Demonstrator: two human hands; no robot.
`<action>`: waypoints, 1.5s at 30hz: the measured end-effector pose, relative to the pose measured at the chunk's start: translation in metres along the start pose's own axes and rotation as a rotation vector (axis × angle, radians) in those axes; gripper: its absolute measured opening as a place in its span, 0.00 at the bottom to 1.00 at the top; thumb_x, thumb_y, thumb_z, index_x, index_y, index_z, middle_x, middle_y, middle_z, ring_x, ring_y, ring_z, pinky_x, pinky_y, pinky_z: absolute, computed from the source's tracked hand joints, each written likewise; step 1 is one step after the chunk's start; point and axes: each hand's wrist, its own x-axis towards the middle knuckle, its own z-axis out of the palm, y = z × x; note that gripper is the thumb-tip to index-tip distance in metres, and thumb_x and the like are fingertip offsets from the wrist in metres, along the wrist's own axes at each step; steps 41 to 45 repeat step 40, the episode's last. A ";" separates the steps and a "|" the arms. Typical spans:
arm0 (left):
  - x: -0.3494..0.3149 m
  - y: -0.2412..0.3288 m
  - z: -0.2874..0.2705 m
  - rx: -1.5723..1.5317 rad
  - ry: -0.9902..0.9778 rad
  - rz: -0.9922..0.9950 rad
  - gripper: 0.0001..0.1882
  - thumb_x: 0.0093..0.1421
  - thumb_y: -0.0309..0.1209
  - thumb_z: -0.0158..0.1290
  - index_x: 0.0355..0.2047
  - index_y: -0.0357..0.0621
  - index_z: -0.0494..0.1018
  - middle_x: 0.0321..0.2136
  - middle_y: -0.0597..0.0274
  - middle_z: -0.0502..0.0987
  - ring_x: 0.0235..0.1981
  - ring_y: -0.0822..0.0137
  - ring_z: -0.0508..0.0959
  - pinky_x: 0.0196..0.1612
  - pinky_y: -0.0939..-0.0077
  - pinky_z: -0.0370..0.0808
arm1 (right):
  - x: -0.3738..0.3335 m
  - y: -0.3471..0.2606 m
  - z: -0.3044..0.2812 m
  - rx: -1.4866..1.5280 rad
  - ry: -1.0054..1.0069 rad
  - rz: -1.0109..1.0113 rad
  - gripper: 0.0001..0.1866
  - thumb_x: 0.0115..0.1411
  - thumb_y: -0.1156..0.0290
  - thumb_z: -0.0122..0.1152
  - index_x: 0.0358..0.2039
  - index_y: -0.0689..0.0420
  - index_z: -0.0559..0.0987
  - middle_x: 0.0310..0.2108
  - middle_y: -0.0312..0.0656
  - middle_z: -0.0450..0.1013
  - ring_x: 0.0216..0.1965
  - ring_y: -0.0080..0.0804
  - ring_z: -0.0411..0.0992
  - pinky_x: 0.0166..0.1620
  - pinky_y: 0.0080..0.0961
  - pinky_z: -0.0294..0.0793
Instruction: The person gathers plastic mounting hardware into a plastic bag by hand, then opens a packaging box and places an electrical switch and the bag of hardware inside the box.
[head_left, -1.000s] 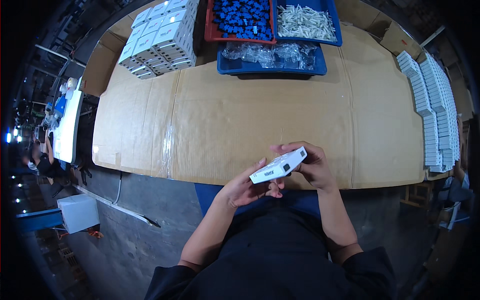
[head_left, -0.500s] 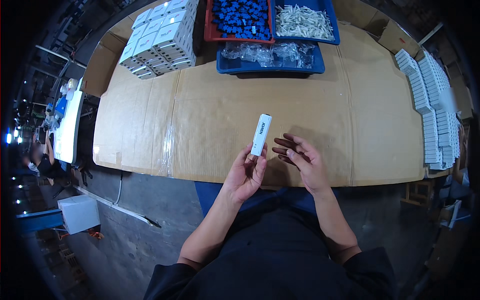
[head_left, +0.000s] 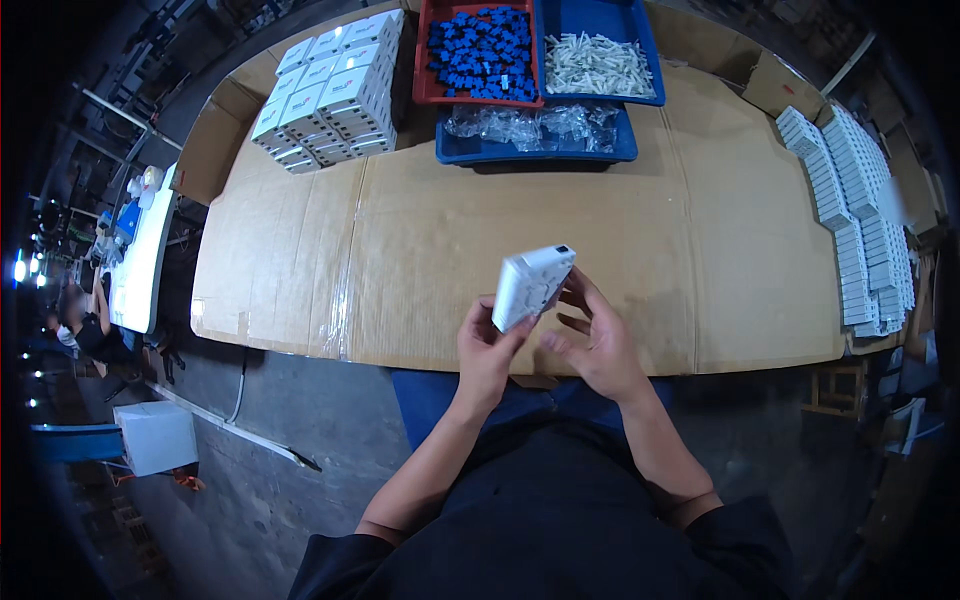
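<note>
At centre frame, the left hand (head_left: 487, 352) fingers grip a tilted, flat white box (head_left: 531, 287); the right hand (head_left: 597, 345) hovers just beside it, fingers spread.

small box (head_left: 532, 286): white, one dark spot at its top corner
table cover (head_left: 420, 240): plain brown cardboard
left tray (head_left: 430, 60): red, filled with blue parts (head_left: 482, 50)
right tray (head_left: 640, 50): blue, holding whitish pieces (head_left: 595, 65)
front tray (head_left: 530, 152): blue, clear bags
stacked boxes (head_left: 325, 85): white
sleeves: dark navy
</note>
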 end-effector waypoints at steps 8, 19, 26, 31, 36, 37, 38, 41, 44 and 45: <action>-0.012 0.005 0.021 0.018 -0.293 0.233 0.23 0.62 0.22 0.64 0.55 0.41 0.68 0.65 0.47 0.68 0.64 0.57 0.72 0.66 0.62 0.72 | -0.011 -0.010 0.004 -0.009 0.112 -0.110 0.58 0.50 0.63 0.85 0.75 0.59 0.57 0.70 0.49 0.62 0.72 0.43 0.61 0.70 0.48 0.66; -0.025 0.006 0.010 0.864 -0.327 0.332 0.30 0.59 0.17 0.62 0.62 0.36 0.69 0.53 0.51 0.79 0.53 0.60 0.81 0.59 0.66 0.75 | -0.018 -0.022 -0.093 -0.559 -0.062 -0.109 0.55 0.51 0.64 0.82 0.73 0.62 0.59 0.68 0.53 0.62 0.68 0.42 0.65 0.71 0.41 0.65; -0.010 -0.003 0.011 0.837 -0.217 0.352 0.21 0.65 0.20 0.58 0.58 0.36 0.72 0.41 0.53 0.84 0.42 0.61 0.84 0.51 0.66 0.78 | 0.007 -0.015 -0.228 -0.773 0.384 -0.132 0.55 0.48 0.61 0.83 0.71 0.62 0.61 0.65 0.51 0.65 0.65 0.42 0.68 0.65 0.40 0.71; 0.013 -0.030 0.021 0.976 -0.144 0.361 0.16 0.65 0.19 0.56 0.53 0.35 0.74 0.41 0.53 0.82 0.44 0.61 0.80 0.51 0.68 0.76 | 0.055 0.004 -0.372 -0.465 0.840 -0.096 0.50 0.47 0.71 0.82 0.68 0.59 0.63 0.59 0.48 0.69 0.61 0.41 0.69 0.59 0.38 0.78; 0.040 -0.031 0.036 1.182 -0.214 0.439 0.15 0.62 0.22 0.58 0.50 0.38 0.75 0.45 0.54 0.81 0.47 0.55 0.78 0.54 0.60 0.73 | 0.116 0.001 -0.499 -0.499 1.090 -0.137 0.45 0.50 0.71 0.78 0.66 0.61 0.63 0.60 0.49 0.70 0.54 0.40 0.77 0.55 0.35 0.78; 0.045 -0.039 0.037 1.206 -0.242 0.490 0.17 0.61 0.24 0.61 0.50 0.40 0.76 0.46 0.55 0.81 0.47 0.52 0.77 0.55 0.56 0.71 | 0.117 -0.002 -0.537 -0.458 1.111 -0.165 0.46 0.50 0.72 0.78 0.66 0.62 0.63 0.60 0.49 0.71 0.54 0.41 0.78 0.55 0.35 0.79; 0.046 -0.041 0.034 1.220 -0.245 0.479 0.17 0.61 0.24 0.61 0.50 0.40 0.76 0.46 0.55 0.81 0.47 0.52 0.77 0.55 0.56 0.71 | 0.128 -0.007 -0.549 -0.526 1.130 -0.193 0.47 0.51 0.72 0.78 0.68 0.62 0.62 0.62 0.51 0.69 0.57 0.43 0.77 0.56 0.36 0.79; 0.047 -0.042 0.033 1.312 -0.234 0.584 0.17 0.61 0.26 0.61 0.51 0.45 0.76 0.47 0.56 0.81 0.48 0.51 0.77 0.58 0.53 0.69 | 0.147 -0.021 -0.568 -0.595 1.216 -0.093 0.50 0.52 0.73 0.78 0.71 0.61 0.59 0.70 0.53 0.59 0.57 0.50 0.77 0.59 0.42 0.80; 0.047 -0.042 0.033 1.312 -0.234 0.584 0.17 0.61 0.26 0.61 0.51 0.45 0.76 0.47 0.56 0.81 0.48 0.51 0.77 0.58 0.53 0.69 | 0.147 -0.021 -0.568 -0.595 1.216 -0.093 0.50 0.52 0.73 0.78 0.71 0.61 0.59 0.70 0.53 0.59 0.57 0.50 0.77 0.59 0.42 0.80; 0.047 -0.042 0.033 1.312 -0.234 0.584 0.17 0.61 0.26 0.61 0.51 0.45 0.76 0.47 0.56 0.81 0.48 0.51 0.77 0.58 0.53 0.69 | 0.147 -0.021 -0.568 -0.595 1.216 -0.093 0.50 0.52 0.73 0.78 0.71 0.61 0.59 0.70 0.53 0.59 0.57 0.50 0.77 0.59 0.42 0.80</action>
